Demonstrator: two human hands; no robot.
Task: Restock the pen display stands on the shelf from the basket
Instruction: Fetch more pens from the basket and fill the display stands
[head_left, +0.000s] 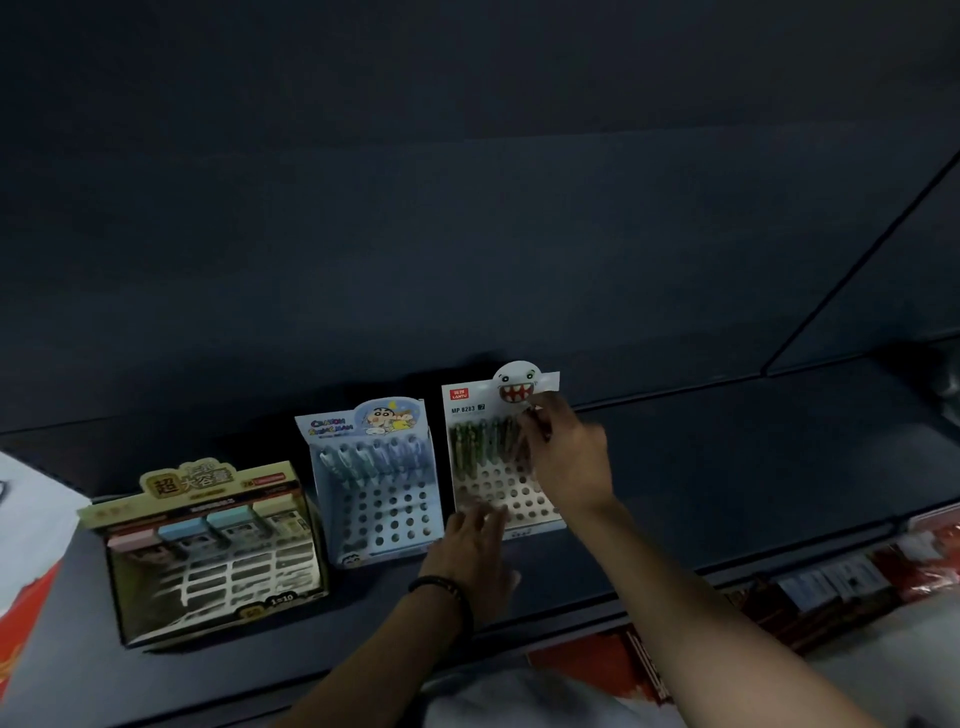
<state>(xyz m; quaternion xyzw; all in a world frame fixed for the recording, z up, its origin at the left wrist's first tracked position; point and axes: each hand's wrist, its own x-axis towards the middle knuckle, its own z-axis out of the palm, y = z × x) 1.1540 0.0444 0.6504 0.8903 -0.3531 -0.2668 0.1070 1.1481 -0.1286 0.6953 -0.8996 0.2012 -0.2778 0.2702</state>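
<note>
Three display stands sit on the dark shelf (727, 467). The right one, a white stand with a toothy ghost face (498, 483), holds a back row of green pens (478, 441) above several bare holes. My right hand (566, 457) is over its right side, pinching a pen at the back row. My left hand (478, 551) rests with straight fingers against that stand's front left corner. A black band circles my left wrist. The middle blue cartoon stand (379, 493) has a back row of pale blue pens. No basket is in view.
A gold-topped box stand (208, 545) with coloured packs stands at the left. A white and red bag (26, 545) lies at the far left edge. Red packaged goods (857, 577) fill the lower shelf at the right. The shelf's right half is bare.
</note>
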